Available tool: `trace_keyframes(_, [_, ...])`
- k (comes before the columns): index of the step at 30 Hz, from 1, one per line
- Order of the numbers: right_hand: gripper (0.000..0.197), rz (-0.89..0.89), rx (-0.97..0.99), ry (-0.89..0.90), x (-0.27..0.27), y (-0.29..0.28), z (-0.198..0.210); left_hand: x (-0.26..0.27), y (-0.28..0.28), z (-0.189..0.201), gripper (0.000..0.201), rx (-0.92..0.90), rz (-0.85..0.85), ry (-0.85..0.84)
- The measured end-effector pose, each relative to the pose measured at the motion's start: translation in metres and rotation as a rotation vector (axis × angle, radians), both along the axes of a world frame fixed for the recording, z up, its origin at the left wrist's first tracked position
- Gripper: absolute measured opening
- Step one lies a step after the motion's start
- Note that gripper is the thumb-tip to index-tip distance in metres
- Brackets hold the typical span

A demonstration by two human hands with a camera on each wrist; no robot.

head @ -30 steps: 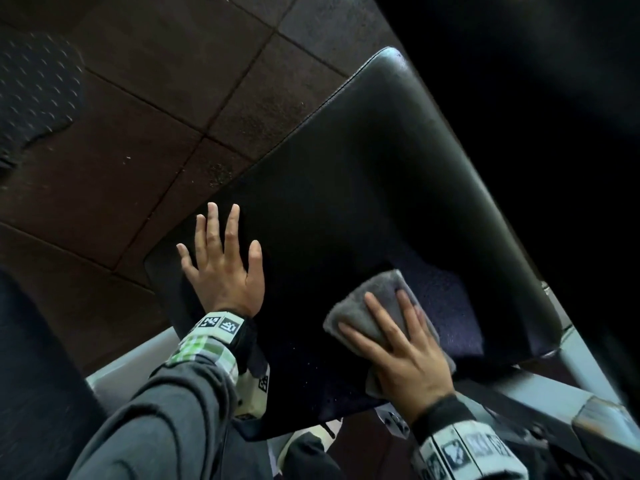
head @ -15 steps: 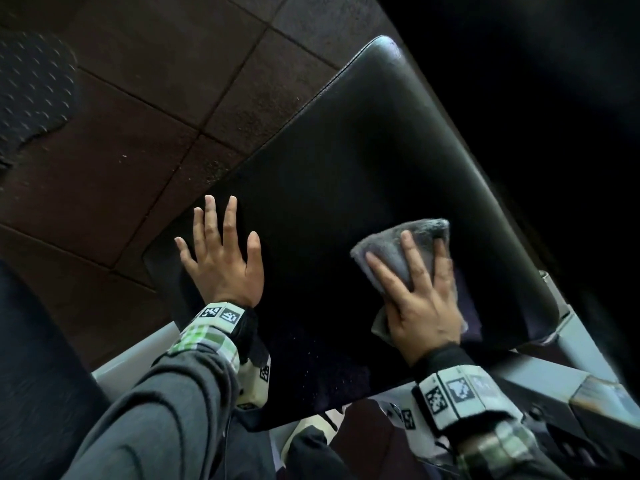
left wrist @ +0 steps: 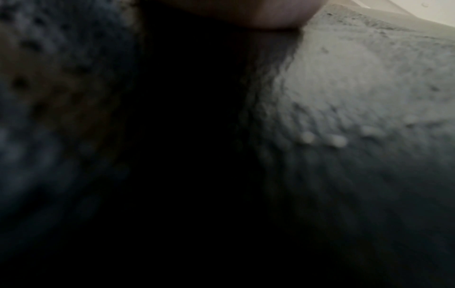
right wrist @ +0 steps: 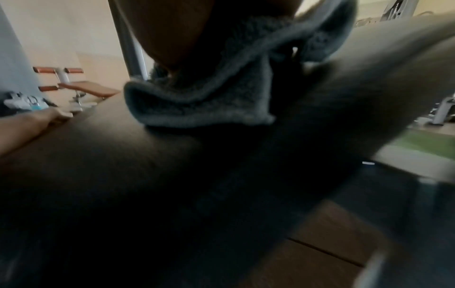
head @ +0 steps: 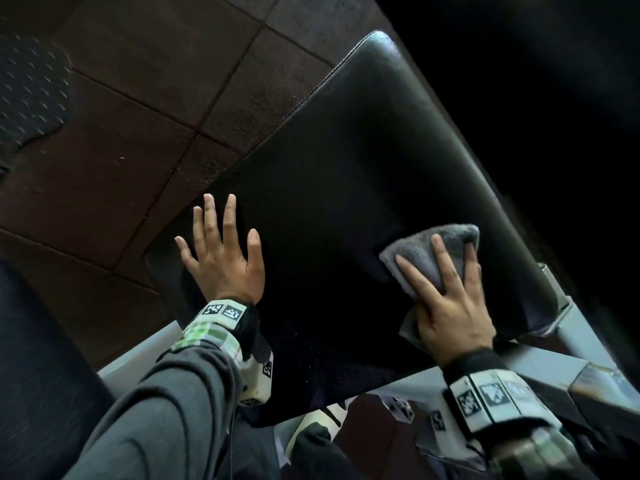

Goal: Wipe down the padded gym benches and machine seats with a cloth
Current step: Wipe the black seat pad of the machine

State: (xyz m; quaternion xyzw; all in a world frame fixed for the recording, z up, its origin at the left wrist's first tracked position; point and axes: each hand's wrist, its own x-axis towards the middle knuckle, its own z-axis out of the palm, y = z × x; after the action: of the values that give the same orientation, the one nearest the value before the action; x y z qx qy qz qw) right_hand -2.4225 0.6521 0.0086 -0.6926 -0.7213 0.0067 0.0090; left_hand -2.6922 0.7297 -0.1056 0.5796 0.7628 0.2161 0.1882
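The left wrist view is showing only dark, blurred texture, so nothing of the left hand's fingers (head: 207,220) is telling there. In the right wrist view, motion blur is smearing the black pad (right wrist: 123,175), and the grey cloth (right wrist: 204,105) is hiding the right hand's fingertips, while the head view's right side is sinking into blackness.

A gym: padded bench (head: 346,202), rubber floor tiles (head: 138,98), exercise machines (right wrist: 74,83) behind.

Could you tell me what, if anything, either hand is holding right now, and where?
The right hand presses the folded grey terry cloth flat, fingers across its middle; the left hand rests open on the black padded bench seat.
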Motion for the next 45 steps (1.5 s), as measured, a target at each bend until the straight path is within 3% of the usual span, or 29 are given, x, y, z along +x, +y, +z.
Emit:
trace_keyframes(3, [0.057,0.032,-0.010,0.026,-0.026,0.014,-0.005,-0.001,-0.001,0.001,0.060,-0.006,-0.008,-0.004])
trace_keyframes(7, [0.060,0.247,-0.109,0.006,-0.032,-0.015,-0.010,-0.002,-0.001,0.004,0.062,-0.047,-0.038,-0.004])
trace_keyframes(10, [0.063,0.276,-0.226,0.023,-0.024,-0.035,-0.003,-0.001,0.001,0.007,0.065,-0.105,-0.068,0.008])
trace_keyframes(15, [0.064,0.224,-0.306,0.342,-0.019,-0.032,0.016,0.034,-0.025,0.032,0.070,-0.125,-0.054,0.026])
trace_keyframes(18, [0.051,0.051,-0.127,0.435,0.001,-0.021,0.026,0.087,-0.069,0.055,0.064,-0.019,-0.114,-0.056])
trace_keyframes(21, [0.045,-0.245,0.017,0.340,0.015,-0.006,0.044,0.148,-0.108,0.076,0.065,0.004,-0.274,-0.068])
trace_keyframes(23, [0.047,-0.440,-0.153,0.384,0.020,0.001,0.055,0.176,-0.118,0.080,0.077,-0.060,-0.296,-0.011])
trace_keyframes(25, [0.048,-0.514,-0.304,0.414,0.023,0.002,0.062,0.187,-0.119,0.079,0.087,-0.112,-0.248,0.037])
trace_keyframes(34, [0.049,-0.463,-0.247,0.304,0.021,-0.001,0.065,0.187,-0.181,0.050,0.077,-0.009,-0.188,-0.032])
trace_keyframes(40, [0.051,-0.415,-0.155,0.265,0.022,-0.003,0.053,0.180,-0.142,0.055,0.062,0.058,-0.210,-0.042])
trace_keyframes(45, [0.053,-0.398,-0.098,0.263,0.027,-0.004,0.042,0.128,-0.114,0.036,0.059,0.001,0.061,-0.085])
